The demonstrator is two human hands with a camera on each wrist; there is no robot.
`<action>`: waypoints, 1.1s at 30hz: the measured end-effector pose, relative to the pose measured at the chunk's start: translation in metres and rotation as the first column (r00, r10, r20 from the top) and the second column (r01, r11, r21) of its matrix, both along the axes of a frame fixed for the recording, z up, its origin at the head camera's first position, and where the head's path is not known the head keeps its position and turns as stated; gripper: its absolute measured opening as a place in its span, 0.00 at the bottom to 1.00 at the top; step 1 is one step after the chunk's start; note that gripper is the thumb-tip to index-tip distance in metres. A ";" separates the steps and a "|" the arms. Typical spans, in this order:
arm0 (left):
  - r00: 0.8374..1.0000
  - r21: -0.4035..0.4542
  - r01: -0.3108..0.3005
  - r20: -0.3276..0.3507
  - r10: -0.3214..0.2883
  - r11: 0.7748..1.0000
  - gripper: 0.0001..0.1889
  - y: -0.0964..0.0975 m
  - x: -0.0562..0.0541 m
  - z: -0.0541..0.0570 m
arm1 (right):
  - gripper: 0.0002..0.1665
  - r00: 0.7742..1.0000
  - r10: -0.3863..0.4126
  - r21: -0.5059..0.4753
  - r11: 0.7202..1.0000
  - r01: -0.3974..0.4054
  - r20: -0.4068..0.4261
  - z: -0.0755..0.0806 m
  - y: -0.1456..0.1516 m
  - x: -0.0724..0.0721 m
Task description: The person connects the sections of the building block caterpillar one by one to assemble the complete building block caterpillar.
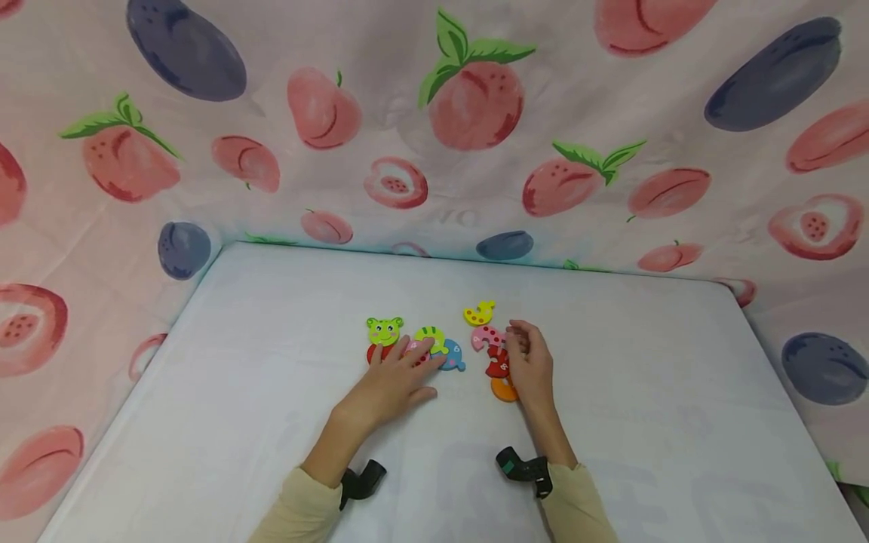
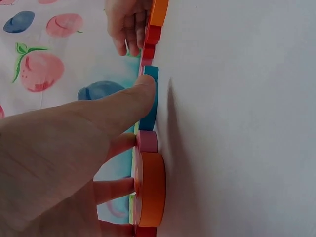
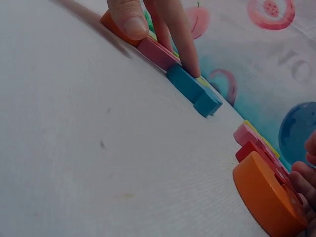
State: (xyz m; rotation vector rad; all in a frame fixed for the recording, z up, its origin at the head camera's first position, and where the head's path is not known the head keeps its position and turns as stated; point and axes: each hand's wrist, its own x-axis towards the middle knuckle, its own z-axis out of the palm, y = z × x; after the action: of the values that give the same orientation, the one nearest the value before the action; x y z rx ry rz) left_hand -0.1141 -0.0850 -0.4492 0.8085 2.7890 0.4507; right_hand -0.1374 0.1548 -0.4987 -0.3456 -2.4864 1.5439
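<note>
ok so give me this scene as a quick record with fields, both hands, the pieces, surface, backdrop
left hand: fingers spread, touching puzzle pieces
right hand: beside right column, fingers loosely bent; exact contact unclear
left group: green smiling-face puzzle piece, green striped puzzle piece, blue puzzle piece; others partly hidden
right column, far to near: yellow dotted puzzle piece, pink dotted puzzle piece, red puzzle piece, orange puzzle piece
surface: white tabletop
backdrop: fruit-print cloth

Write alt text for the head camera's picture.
A person's left hand lies spread over colourful pieces by a smiling green face on a white table; the right hand is at four more pieces. Fruit-patterned cloth rises behind.
</note>
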 end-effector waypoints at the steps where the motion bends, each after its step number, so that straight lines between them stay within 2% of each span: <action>1: 1.000 0.003 -0.002 0.005 0.002 1.000 0.31 -0.001 0.000 0.000 | 0.19 1.000 0.002 0.002 1.000 -0.002 0.002 0.001 0.000 0.000; 12: 0.999 -0.020 -0.031 -0.016 0.030 0.999 0.36 -0.004 -0.005 -0.007 | 0.20 1.000 0.021 0.052 0.998 -0.021 -0.011 0.000 0.000 0.000; 19: 0.994 -0.063 -0.097 -0.062 0.093 0.993 0.39 -0.006 -0.007 -0.010 | 0.21 1.000 0.025 0.063 0.998 -0.025 0.010 0.002 -0.002 0.002; 28: 0.992 -0.092 -0.101 -0.091 0.093 0.991 0.40 -0.007 -0.009 -0.008 | 0.20 1.000 0.016 0.080 0.997 -0.016 -0.005 0.001 -0.004 0.000; 33: 0.993 -0.103 -0.098 -0.077 0.091 0.990 0.41 -0.007 -0.008 -0.008 | 0.20 1.000 0.012 0.090 0.996 -0.012 -0.007 -0.001 -0.004 0.000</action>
State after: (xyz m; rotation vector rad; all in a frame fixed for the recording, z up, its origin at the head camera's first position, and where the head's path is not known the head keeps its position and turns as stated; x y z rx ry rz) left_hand -0.1222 -0.0921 -0.4568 0.6845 2.8990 0.2894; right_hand -0.1377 0.1506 -0.4992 -0.3106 -2.5464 1.4289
